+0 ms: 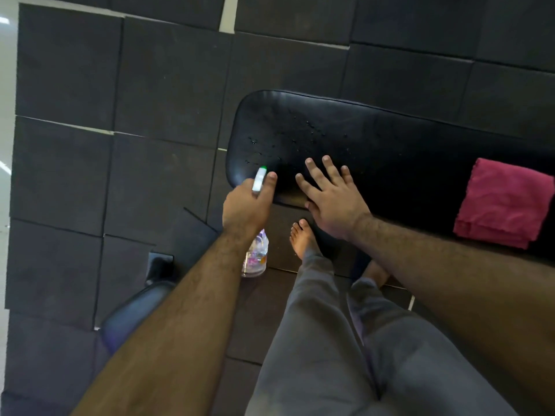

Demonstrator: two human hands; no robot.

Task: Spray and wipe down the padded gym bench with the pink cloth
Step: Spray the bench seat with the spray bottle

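Observation:
The black padded bench (390,139) runs from centre to the right edge, and small droplets glisten on its left end. My left hand (246,205) grips a clear spray bottle (256,256) with a white, green-tipped nozzle aimed at that wet end. My right hand (327,193) is spread flat with fingers apart over the bench's near edge, holding nothing. A folded pink cloth (504,202) lies on the bench at the right, well apart from both hands.
Dark foam floor tiles (150,85) cover the ground around the bench. My bare feet (301,238) and grey trousers stand just in front of it. A dark padded object (135,307) and a black bracket sit at lower left.

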